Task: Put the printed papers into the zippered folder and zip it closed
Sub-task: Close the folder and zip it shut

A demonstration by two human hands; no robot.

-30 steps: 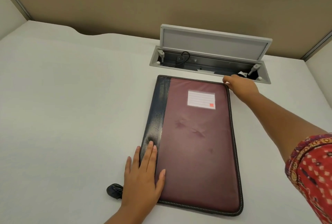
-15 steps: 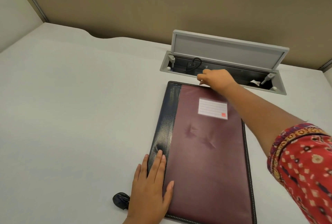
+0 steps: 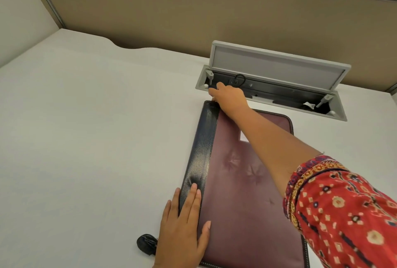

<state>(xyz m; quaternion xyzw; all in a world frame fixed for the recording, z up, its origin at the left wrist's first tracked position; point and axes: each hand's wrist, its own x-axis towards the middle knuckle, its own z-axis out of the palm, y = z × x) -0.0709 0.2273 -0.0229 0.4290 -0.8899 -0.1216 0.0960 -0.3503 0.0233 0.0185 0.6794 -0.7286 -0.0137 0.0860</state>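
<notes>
A maroon zippered folder (image 3: 240,192) with a black spine lies flat and closed on the white desk. My left hand (image 3: 182,231) rests flat, fingers spread, on its near left corner over the spine. My right hand (image 3: 227,98) reaches across the folder to its far left corner, fingers curled at the zipper edge; the zipper pull itself is hidden under the fingers. My right forearm covers most of the white label. No printed papers show.
An open grey cable hatch (image 3: 277,78) with its lid raised sits in the desk just beyond the folder. A small black object (image 3: 147,244) lies by my left wrist. A tan partition (image 3: 171,10) backs the desk.
My right hand has slid left along the folder's far edge, from the far right corner to the far left corner. My left hand stays pressed on the near left corner.
</notes>
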